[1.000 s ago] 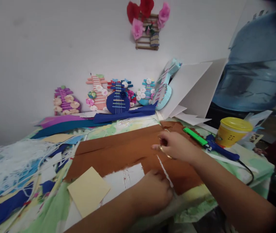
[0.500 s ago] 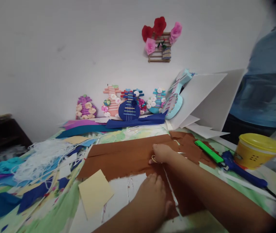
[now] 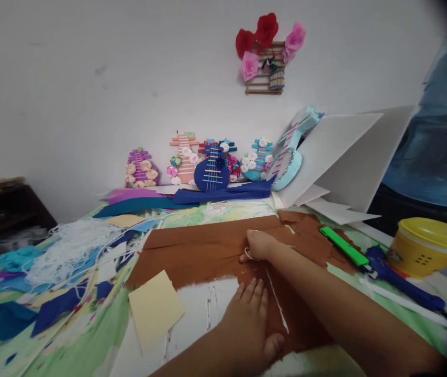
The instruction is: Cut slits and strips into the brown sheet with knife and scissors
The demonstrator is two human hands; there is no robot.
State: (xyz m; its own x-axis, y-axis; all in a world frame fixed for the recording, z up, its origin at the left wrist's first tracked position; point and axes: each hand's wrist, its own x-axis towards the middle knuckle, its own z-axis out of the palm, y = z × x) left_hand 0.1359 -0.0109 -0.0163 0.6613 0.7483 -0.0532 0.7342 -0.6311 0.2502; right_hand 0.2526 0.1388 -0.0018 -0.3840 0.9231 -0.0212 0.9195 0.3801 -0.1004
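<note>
My left hand lies flat with fingers spread, pressing where a brown crepe-like sheet meets a white board. Just beyond it, my right hand is closed around a pair of scissors. A ring handle shows below the fingers and a thin metal tip pokes out past the wrist; the rest is hidden. Shiny glue-like lines run along the board, and a whitish line crosses the brown sheet between my arms. A pale yellow square of paper rests on the board's left part.
White cord and blue scraps clutter the left. At right are a green utility knife, a blue glue gun and a yellow-lidded tub. Small decorated lutes and white boards stand along the wall.
My left hand has flattened, with its fingers and thumb spreading wider. My right hand stays in nearly the same place with the scissors. The view has shifted slightly.
</note>
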